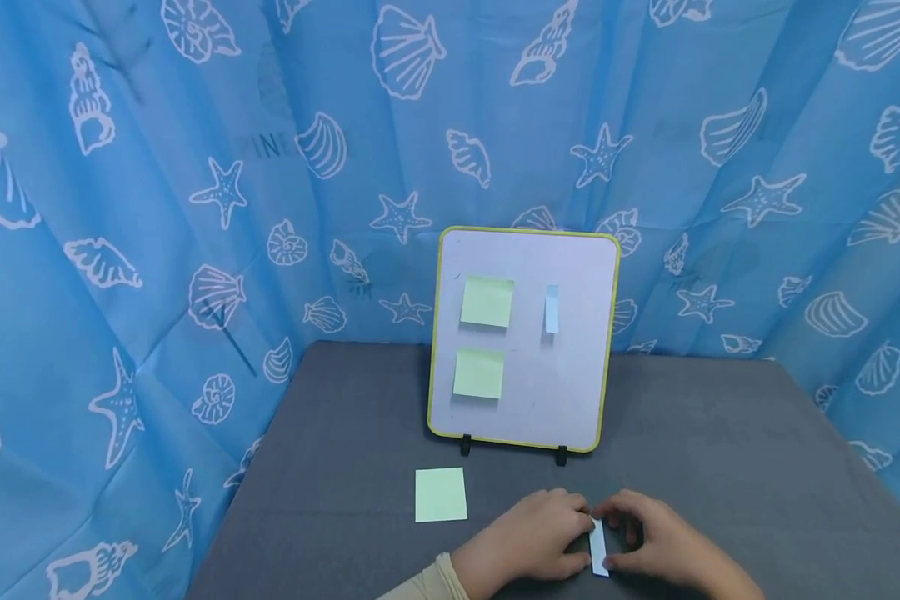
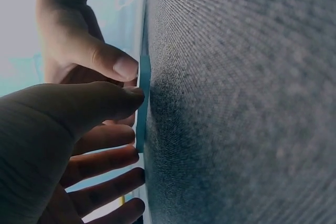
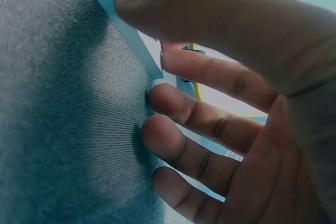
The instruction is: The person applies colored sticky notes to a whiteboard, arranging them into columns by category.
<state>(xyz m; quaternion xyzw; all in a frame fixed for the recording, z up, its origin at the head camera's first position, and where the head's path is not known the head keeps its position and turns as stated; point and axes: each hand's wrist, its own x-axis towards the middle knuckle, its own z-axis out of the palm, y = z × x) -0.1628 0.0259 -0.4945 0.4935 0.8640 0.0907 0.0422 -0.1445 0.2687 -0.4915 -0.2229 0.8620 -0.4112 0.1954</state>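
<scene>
At the far left of the head view, the blue shell-patterned curtain (image 1: 157,208) is seen hanging behind and beside the grey table (image 1: 720,433). Moving right, a loose green sticky note (image 1: 440,494) is found lying flat on the table, lower centre, just in front of the whiteboard (image 1: 570,383). The whiteboard is propped upright at mid-frame, and two green notes (image 1: 487,301) are stuck on its left half, one above the other, while a narrow pale-blue strip (image 1: 551,308) is stuck on its right half.

Down at the bottom edge, the left hand (image 1: 528,542) is set on the table, fingers curled in, and the small blue paper strip (image 1: 597,548) is pinched at its left edge. In the left wrist view the strip (image 2: 143,103) is seen edge-on against the cloth, touched by the thumb.

Furthest right, the right hand (image 1: 667,546) is pressed to the strip's other side; its fingers (image 3: 199,114) are bent against the cloth, the thumb laid over the strip (image 3: 123,27).
</scene>
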